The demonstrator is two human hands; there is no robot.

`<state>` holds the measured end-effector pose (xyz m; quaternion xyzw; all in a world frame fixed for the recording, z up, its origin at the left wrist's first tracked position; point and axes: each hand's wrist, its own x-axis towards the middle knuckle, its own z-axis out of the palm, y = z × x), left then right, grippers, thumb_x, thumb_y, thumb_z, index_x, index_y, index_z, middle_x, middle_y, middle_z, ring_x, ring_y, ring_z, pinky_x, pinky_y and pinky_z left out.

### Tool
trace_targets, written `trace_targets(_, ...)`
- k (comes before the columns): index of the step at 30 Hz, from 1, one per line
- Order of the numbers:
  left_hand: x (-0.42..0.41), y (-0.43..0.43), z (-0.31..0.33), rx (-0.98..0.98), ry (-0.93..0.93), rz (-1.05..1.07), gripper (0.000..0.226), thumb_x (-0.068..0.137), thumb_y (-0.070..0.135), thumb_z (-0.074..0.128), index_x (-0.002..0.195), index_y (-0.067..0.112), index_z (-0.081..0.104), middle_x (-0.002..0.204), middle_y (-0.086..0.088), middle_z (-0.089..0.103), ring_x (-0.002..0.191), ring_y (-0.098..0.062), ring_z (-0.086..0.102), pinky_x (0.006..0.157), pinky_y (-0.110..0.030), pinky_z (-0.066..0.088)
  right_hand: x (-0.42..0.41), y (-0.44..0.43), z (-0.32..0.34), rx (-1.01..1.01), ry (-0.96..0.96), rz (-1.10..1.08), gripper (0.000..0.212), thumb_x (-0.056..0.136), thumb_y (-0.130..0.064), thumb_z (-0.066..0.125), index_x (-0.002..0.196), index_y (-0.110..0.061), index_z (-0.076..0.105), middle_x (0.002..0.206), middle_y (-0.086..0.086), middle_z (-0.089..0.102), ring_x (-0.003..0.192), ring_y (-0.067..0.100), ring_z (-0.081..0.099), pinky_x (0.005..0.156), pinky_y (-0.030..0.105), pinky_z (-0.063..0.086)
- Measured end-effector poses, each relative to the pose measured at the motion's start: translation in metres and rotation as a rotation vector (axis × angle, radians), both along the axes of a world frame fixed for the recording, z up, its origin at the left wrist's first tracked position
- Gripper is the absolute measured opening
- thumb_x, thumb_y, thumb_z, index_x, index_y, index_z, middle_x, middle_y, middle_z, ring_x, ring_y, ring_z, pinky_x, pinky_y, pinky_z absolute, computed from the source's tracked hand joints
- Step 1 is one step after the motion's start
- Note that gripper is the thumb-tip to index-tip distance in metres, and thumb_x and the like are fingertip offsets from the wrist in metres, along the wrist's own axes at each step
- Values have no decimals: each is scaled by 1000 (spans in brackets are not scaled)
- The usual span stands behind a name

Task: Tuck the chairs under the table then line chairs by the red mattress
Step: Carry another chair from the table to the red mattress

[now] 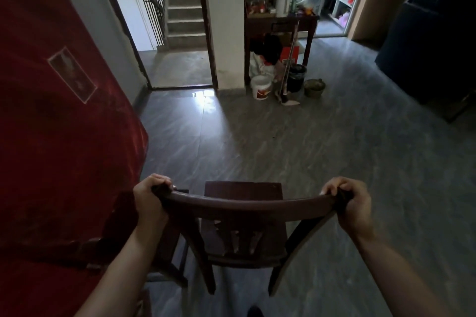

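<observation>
A dark wooden chair (244,203) stands right in front of me, its curved top rail facing me. My left hand (150,197) is shut on the rail's left end and my right hand (354,203) on its right end. The red mattress (51,123) leans upright along the left wall, its edge close to the chair's left side. A second dark chair (164,252) stands partly hidden between the held chair and the mattress. No table for tucking is in view.
Grey tiled floor (309,149) stretches ahead. A doorway (177,67) to stairs opens at the back left. A cluttered side table (280,20) stands by the pillar, with a white bucket (261,87), a black bucket (296,77) and a broom below. A dark bulky object (432,33) fills the right.
</observation>
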<state>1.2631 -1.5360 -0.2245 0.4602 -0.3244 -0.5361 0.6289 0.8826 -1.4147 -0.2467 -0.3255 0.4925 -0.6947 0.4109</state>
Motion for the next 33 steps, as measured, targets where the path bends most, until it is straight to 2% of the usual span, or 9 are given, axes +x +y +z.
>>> trace_targets(5, 6, -21, -21, -18, -15, 6, 36, 79, 0, 35, 52, 5, 58, 49, -4, 56, 50, -21, 51, 57, -27, 44, 8, -17, -24, 3, 38, -12, 29, 72, -22, 41, 49, -11, 54, 55, 20, 58, 55, 27, 54, 56, 28, 43)
trace_targets(9, 11, -29, -39, -6, -10, -3, 48, 80, -2, 34, 45, 15, 63, 49, -3, 56, 51, -21, 51, 58, -24, 47, 11, -27, -39, 12, 65, -26, 29, 72, -18, 39, 49, -8, 55, 55, 21, 58, 55, 27, 53, 56, 29, 42)
trace_targets(14, 33, -24, -57, -7, 9, -4, 25, 69, 8, 45, 50, 9, 61, 51, -5, 56, 53, -22, 53, 60, -24, 49, 24, -37, -46, 13, 94, 14, 30, 73, -18, 41, 50, -8, 57, 55, 19, 60, 55, 26, 55, 56, 27, 44)
trace_targets(16, 37, -22, -65, -20, -7, -3, 35, 75, 3, 39, 50, 11, 62, 51, -4, 57, 53, -20, 54, 60, -23, 49, 26, -36, -46, 20, 112, 30, 29, 71, -23, 44, 50, -8, 57, 55, 20, 60, 56, 27, 55, 57, 28, 44)
trace_targets(18, 40, -19, -68, -39, -56, -4, 39, 76, 4, 39, 49, 15, 65, 51, -3, 58, 55, -21, 55, 61, -24, 48, 28, -29, -48, 23, 125, 21, 29, 71, -25, 44, 50, -8, 55, 56, 22, 59, 57, 28, 54, 57, 30, 43)
trace_targets(25, 69, 29, -94, -35, -111, -91, 25, 69, 13, 47, 51, 13, 65, 54, -6, 58, 59, -23, 54, 63, -26, 47, 48, 28, -71, 72, 180, -38, 30, 74, -19, 41, 51, -4, 55, 56, 22, 60, 56, 31, 54, 58, 32, 42)
trace_targets(29, 81, 65, -103, -23, -113, -140, 24, 68, 14, 48, 51, 12, 64, 54, -6, 60, 59, -21, 55, 63, -26, 47, 64, 64, -80, 139, 162, -85, 30, 72, -17, 42, 50, -8, 59, 55, 16, 62, 57, 30, 57, 60, 30, 44)
trace_targets(32, 89, 82, -109, 0, -141, -143, 22, 64, 23, 52, 49, 15, 65, 53, -4, 61, 60, -22, 56, 64, -27, 46, 76, 84, -83, 161, 162, -133, 32, 73, -8, 39, 49, -10, 59, 54, 12, 64, 59, 27, 62, 62, 26, 48)
trace_targets(33, 92, 85, -112, 8, -162, -139, 23, 63, 27, 52, 48, 16, 66, 53, -3, 61, 61, -23, 56, 65, -29, 46, 80, 89, -83, 172, 166, -140, 32, 75, -4, 37, 51, -6, 58, 55, 11, 66, 61, 24, 64, 64, 25, 50)
